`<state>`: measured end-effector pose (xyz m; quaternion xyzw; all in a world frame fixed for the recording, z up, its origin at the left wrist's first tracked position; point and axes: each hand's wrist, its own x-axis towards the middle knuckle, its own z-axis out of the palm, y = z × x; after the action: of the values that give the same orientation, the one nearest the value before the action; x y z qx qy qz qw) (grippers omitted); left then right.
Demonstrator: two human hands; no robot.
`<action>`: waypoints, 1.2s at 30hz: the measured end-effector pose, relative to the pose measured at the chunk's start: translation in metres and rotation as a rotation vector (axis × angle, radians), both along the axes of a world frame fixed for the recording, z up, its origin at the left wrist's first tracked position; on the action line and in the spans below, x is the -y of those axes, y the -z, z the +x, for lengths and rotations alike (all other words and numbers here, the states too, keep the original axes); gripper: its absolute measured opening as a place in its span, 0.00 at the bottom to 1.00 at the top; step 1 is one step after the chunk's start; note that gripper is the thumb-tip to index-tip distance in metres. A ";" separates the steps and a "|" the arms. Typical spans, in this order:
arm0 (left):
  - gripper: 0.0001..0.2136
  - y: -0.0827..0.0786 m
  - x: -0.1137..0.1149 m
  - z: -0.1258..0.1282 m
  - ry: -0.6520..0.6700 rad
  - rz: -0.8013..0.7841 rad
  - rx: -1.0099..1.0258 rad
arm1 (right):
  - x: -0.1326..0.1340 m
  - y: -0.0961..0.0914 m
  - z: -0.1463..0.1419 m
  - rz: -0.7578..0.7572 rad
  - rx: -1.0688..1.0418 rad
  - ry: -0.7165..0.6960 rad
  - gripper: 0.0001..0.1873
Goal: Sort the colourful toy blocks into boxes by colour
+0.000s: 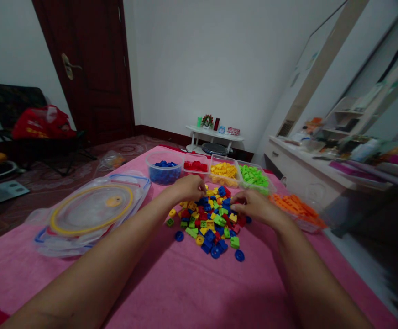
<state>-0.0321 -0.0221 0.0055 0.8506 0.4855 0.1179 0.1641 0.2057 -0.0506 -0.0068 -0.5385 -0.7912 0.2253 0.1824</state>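
Observation:
A loose heap of mixed toy building bricks (210,224) in blue, red, yellow and green lies on the pink cloth (192,292), with a few small wheels (239,255) around its near edge. At the heap's back left is my left hand (191,187), its fingers curled down toward the bricks. My right hand (250,204) reaches in from the right side, thumb and fingers bent together by some blue bricks. Both hands look closed; whatever is between their fingertips is too small or hidden to make out.
Behind the heap stand clear tubs of blue bricks (165,172), red bricks (195,166), yellow bricks (223,171) and green bricks (253,176). A box of orange pieces (298,207) sits at the right edge. Stacked lids (92,209) lie at left.

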 end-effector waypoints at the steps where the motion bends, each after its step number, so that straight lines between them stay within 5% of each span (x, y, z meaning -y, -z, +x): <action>1: 0.14 -0.002 -0.001 -0.001 -0.005 -0.010 0.024 | -0.001 -0.002 0.002 0.009 -0.013 0.011 0.06; 6: 0.14 -0.015 0.005 -0.007 0.112 -0.114 -0.004 | -0.007 -0.002 0.003 0.186 0.070 0.144 0.11; 12: 0.12 -0.022 0.024 0.000 0.204 -0.110 -0.234 | -0.026 0.032 -0.002 0.475 0.138 0.310 0.17; 21: 0.15 -0.029 0.047 0.026 0.107 -0.053 -0.384 | -0.054 0.062 0.003 0.440 0.070 0.324 0.20; 25: 0.10 -0.030 0.040 0.017 0.186 -0.128 -0.331 | -0.055 0.065 0.003 0.360 0.032 0.307 0.20; 30: 0.09 -0.021 0.017 0.003 0.150 -0.284 0.090 | -0.051 0.057 0.003 0.355 -0.010 0.389 0.19; 36: 0.04 0.007 -0.002 0.015 -0.124 -0.926 1.005 | -0.037 0.020 -0.012 0.424 -0.353 0.341 0.20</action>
<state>-0.0174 -0.0206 -0.0012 0.5057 0.3986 0.2877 0.7089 0.1934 -0.0132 -0.0268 -0.5660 -0.6749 0.1113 0.4602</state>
